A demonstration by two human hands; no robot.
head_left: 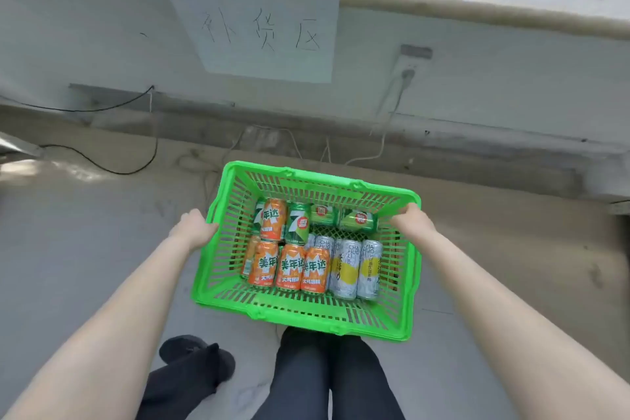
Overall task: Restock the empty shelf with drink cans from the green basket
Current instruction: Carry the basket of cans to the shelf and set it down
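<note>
- Basket (306, 315) of green plastic sits between our arms, just ahead of our knees. We cannot tell whether it rests on the floor (85, 249) or hangs in our grip.
- Our left hand (194, 225) grips the left rim. Our right hand (412, 218) grips the right rim near the far corner, and fingers curl over the edge on both sides.
- Inside, the cans appear to lie on their sides. The orange cans (289, 266) are at the near left, the white-and-yellow cans (354, 266) at the near right, and the green cans (298, 223) toward the far wall.
- We judge the load heavy, since that many cans, if full, add up. The lattice walls look thin and may flex, so we would hold the thicker rim on opposite sides.
- We would keep the basket level, because loose cans will probably roll and shift the weight.
- Each can should be stiff but smooth, possibly slippery, and it would dent if dropped. We would take each one round its middle.
- The shelf is not in view. Ahead of us a paper sign (259, 31) hangs on the wall, with cables (102, 167) trailing below it.
</note>
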